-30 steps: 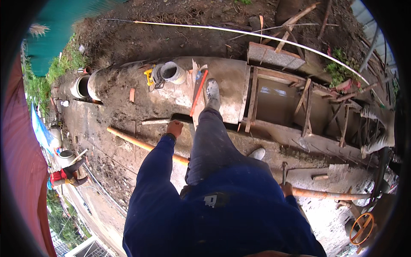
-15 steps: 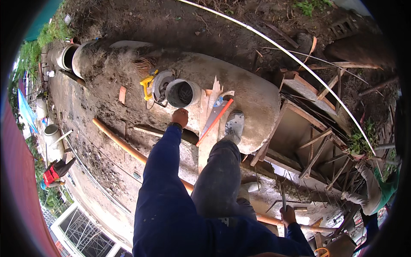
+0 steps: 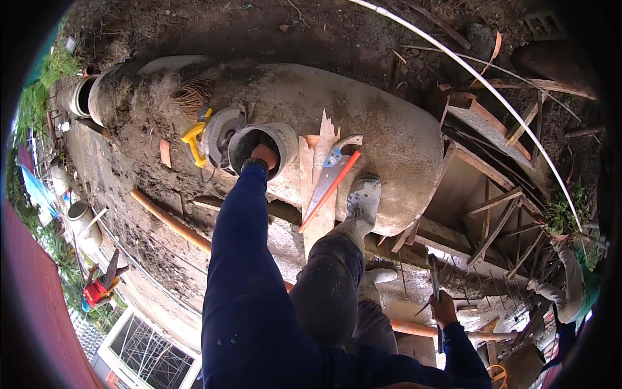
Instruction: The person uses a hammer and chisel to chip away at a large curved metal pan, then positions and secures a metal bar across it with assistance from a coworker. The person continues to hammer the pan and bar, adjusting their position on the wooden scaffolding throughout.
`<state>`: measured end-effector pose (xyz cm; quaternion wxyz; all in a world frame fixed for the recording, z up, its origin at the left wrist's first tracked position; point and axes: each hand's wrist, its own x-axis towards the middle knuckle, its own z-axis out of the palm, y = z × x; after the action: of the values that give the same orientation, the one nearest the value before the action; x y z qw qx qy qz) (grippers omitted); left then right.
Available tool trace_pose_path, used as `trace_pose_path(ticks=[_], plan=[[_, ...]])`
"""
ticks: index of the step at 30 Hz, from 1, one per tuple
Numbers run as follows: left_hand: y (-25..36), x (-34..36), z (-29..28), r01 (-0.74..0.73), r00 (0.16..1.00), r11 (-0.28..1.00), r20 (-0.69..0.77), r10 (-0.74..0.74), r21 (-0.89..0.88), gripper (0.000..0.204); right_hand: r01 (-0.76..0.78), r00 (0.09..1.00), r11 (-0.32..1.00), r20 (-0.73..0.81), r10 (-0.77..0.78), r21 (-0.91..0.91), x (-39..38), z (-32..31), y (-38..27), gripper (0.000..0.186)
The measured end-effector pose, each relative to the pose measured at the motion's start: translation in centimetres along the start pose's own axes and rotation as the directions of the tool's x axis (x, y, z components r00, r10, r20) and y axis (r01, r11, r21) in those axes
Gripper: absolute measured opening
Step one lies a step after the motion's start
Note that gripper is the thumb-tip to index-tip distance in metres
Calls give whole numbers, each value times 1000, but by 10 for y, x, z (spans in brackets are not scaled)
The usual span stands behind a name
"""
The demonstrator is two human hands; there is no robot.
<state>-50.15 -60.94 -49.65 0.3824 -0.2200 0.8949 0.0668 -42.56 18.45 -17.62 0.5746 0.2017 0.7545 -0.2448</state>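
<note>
One bucket (image 3: 287, 148) is standing left of the frame's centre, on top of one large concrete pipe (image 3: 395, 146), its mouth facing the camera. The left hand (image 3: 264, 154) is reaching into it; the wall and the hand's own back are hiding the fingers, so whether they are together or gripping anything I cannot tell. At the lower right, the right hand (image 3: 444, 310) is keeping its fingers clamped around the handle of one hammer (image 3: 434, 275), whose head is pointing toward the top of the frame.

Just left of the bucket, one circular saw (image 3: 223, 133) with a yellow handle is sitting on the pipe. One bundle of rusty wire (image 3: 192, 96) is lying above it, and one wood scrap (image 3: 165, 153) is lying farther left. Right of the bucket, one handsaw (image 3: 330, 175) is resting across pale boards (image 3: 319, 227), with one orange strip (image 3: 332, 191) running along its edge. Two boots are showing: one boot (image 3: 364, 196) is pressing on the pipe right of the handsaw, and the other boot (image 3: 379, 276) is showing lower down.

One orange pole (image 3: 170, 223) is slanting through the left half, partly passing behind the left sleeve (image 3: 236, 259). One white tube (image 3: 495, 97) is curving across the upper right, above several wooden struts (image 3: 499, 223). Two other people are appearing: one person in red (image 3: 97, 293) at the lower left and one person in green (image 3: 586, 285) at the right edge.
</note>
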Motion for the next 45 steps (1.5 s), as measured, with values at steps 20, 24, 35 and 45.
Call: trace_pose_path(ticks=[20,24,35,45], plan=[[41,72,27,-420,900,861,10,436,288,44,-3,996,995,88,-6,103,56,76,-3,15],[38,81,29,-419,900,858,8,436,296,45,-212,970,925,180,161,316,49,71,-47,14],[-27,50,2,-317,936,920,-82,343,231,46,-73,991,966,130,41,248,25,76,-30,16],[80,-194,-173,89,980,-315,140,-142,-945,14,265,960,958,-117,-253,108,-36,107,74,15]])
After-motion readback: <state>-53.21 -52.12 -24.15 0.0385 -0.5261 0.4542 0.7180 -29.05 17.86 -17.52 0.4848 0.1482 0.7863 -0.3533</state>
